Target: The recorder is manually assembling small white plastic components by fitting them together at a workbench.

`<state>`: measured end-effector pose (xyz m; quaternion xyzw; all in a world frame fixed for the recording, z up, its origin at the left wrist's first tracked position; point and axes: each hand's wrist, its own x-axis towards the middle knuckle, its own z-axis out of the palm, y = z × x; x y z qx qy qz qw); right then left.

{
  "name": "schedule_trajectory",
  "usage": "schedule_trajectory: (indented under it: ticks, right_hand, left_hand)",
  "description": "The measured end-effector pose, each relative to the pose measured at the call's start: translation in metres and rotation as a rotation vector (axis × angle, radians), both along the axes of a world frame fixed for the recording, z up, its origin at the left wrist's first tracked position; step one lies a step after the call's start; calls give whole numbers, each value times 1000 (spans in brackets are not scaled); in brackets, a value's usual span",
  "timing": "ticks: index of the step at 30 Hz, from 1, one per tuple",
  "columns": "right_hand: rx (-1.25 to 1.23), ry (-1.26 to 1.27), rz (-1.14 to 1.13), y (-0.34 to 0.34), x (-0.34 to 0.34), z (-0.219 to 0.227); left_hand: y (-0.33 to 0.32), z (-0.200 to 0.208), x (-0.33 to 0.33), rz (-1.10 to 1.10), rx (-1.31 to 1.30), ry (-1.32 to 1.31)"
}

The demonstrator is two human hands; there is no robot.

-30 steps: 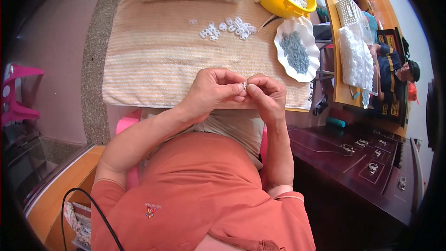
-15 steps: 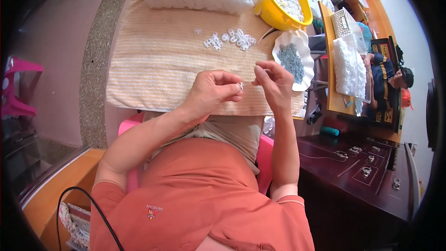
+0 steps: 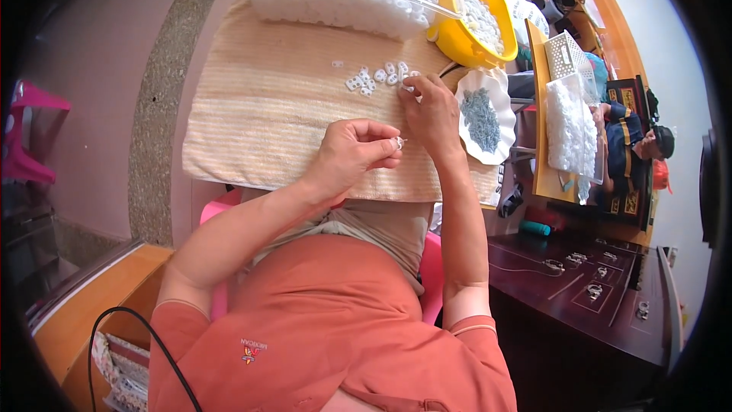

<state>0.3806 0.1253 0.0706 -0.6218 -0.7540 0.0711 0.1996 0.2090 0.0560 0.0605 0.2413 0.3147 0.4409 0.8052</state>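
My left hand [image 3: 349, 154] is closed above the striped cloth [image 3: 255, 122], pinching a small white plastic piece [image 3: 399, 143] between thumb and forefinger. A thin bit sticks out of its right side, too small to name. Farther off, my right hand [image 3: 432, 117] reaches into the right end of a loose group of white two-holed oval plastic pieces [image 3: 366, 80]. Its thumb and fingertips are closed around one of these pieces, partly hidden by the fingers. Right of that wrist stands a white scalloped dish [image 3: 501, 95] holding many small grey-blue slivers.
A clear bin [image 3: 335, 1] heaped with white pieces stands at the far edge, with a yellow basin [image 3: 451, 40] of similar parts beside it. At right, a person [image 3: 627, 133] sits by a wooden board [image 3: 543, 160] bearing another white heap. A dark cabinet [image 3: 526, 259] is at lower right.
My right hand has moved away from beside the left hand, forward and left to the loose white pieces. My left hand keeps its pinch. The whole view has shifted slightly.
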Motion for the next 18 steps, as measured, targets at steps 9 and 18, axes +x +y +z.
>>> schedule_trajectory:
  ticks: [9,18]
  right_hand:
    - [5,49,40,-1,3,-1]
    - [51,279,95,-36,12,-6]
  left_hand:
    - [0,1,1,-2,-14,16]
    - [2,0,0,20,-4,20]
